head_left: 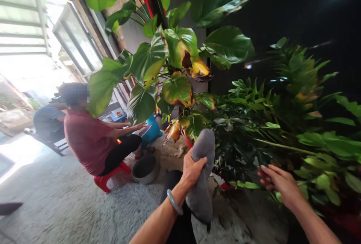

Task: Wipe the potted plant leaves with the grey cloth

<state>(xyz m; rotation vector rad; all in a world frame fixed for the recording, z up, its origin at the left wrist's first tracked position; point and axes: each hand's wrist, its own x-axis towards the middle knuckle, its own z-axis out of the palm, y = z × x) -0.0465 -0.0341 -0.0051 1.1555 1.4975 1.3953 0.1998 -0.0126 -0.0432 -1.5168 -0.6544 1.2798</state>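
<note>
My left hand (193, 169) is closed around a grey cloth (201, 195) that hangs down in front of me; a pale bangle (174, 202) circles that wrist. My right hand (278, 185) reaches with fingers stretched out toward the low dark-green leaves (248, 153) of a bushy plant, holding nothing. A tall plant with big green and yellowing leaves (177, 90) rises just behind the cloth.
A person in a red shirt (90, 138) sits on a red stool (108, 180) at the left, arms out toward the plant. A grey bowl (145, 168) rests on the pebbled floor (70, 206). Another person sits behind. Dense foliage fills the right side.
</note>
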